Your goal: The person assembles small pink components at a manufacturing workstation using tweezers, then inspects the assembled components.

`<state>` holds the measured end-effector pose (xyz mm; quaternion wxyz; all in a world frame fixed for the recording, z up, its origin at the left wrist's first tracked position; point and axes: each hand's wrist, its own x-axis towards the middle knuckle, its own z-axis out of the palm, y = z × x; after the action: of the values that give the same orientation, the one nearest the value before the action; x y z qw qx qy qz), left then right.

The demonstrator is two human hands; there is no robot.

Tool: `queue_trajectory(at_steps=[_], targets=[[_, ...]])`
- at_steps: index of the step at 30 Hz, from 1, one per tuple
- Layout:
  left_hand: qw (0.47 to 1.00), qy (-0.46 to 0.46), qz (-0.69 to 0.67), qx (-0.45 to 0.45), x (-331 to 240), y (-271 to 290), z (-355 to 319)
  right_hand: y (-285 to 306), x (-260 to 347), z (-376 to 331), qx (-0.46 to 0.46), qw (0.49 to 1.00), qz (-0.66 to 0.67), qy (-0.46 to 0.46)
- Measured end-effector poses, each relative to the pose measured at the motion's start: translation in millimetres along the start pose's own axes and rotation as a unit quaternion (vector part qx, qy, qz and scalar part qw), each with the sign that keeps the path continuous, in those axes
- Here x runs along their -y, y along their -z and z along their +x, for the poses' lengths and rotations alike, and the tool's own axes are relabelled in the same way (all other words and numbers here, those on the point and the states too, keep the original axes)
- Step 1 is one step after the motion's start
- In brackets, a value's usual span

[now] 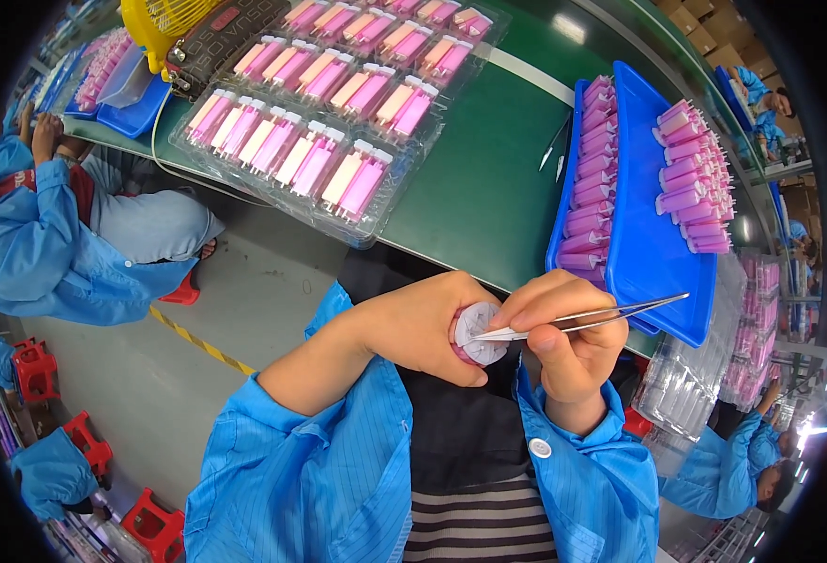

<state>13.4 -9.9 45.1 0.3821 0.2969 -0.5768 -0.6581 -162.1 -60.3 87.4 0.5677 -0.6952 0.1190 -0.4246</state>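
Observation:
In front of my body, my left hand (418, 324) is closed around a round piece with a white end face (470, 322) and a pinkish rim; its body is hidden in my fingers. A pair of metal tweezers (652, 305) is pinched in my right hand (573, 333), its legs angling out to the right. A thin white pointed tip (501, 335) reaches from my right fingers onto the white face; I cannot make out whether it belongs to the tweezers or is a separate strip. Both hands are just off the near edge of the green table (460, 202).
A clear blister tray (373, 225) carries rows of pink-and-cream paired parts. Blue bins (652, 267) at the right hold many pink parts, with empty clear trays (681, 385) beside them. A yellow fan (155, 28) and dark pouch (230, 42) stand far left. Co-workers (75, 225) sit nearby.

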Motion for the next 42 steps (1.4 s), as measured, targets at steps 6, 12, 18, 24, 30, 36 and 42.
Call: queue_trajectory(at_steps=[6, 12, 18, 24, 30, 36, 42], targets=[[1.000, 0.001, 0.008, -0.021, -1.8, -2.0, 1.4, 1.4, 0.1, 0.4, 0.014, 0.999, -0.052, 0.004], [0.999, 0.015, 0.009, -0.041, -1.9, -2.6, 3.6, 2.1, 5.3, 6.3, 0.028, 0.994, -0.105, 0.011], [0.999, -0.013, -0.027, -0.044, 2.4, -4.3, 5.0, -1.1, 13.3, 14.2, 0.073, 0.983, -0.161, 0.049], [0.997, 0.015, 0.015, -0.069, -1.0, -4.3, 4.5, 5.0, -3.6, -0.6, -0.006, 0.999, -0.040, -0.005], [0.990, 0.019, 0.065, -0.121, -11.8, -6.1, 5.5, -3.9, -3.9, -5.9, -0.068, 0.998, 0.019, 0.000], [0.982, 0.001, 0.106, -0.159, -18.0, -8.2, 7.8, -9.2, -5.5, -5.9, -0.103, 0.994, 0.029, -0.002], [0.980, -0.003, 0.107, -0.167, -14.6, -8.7, 8.8, -8.1, -6.6, -3.7, -0.090, 0.996, 0.006, 0.002]])
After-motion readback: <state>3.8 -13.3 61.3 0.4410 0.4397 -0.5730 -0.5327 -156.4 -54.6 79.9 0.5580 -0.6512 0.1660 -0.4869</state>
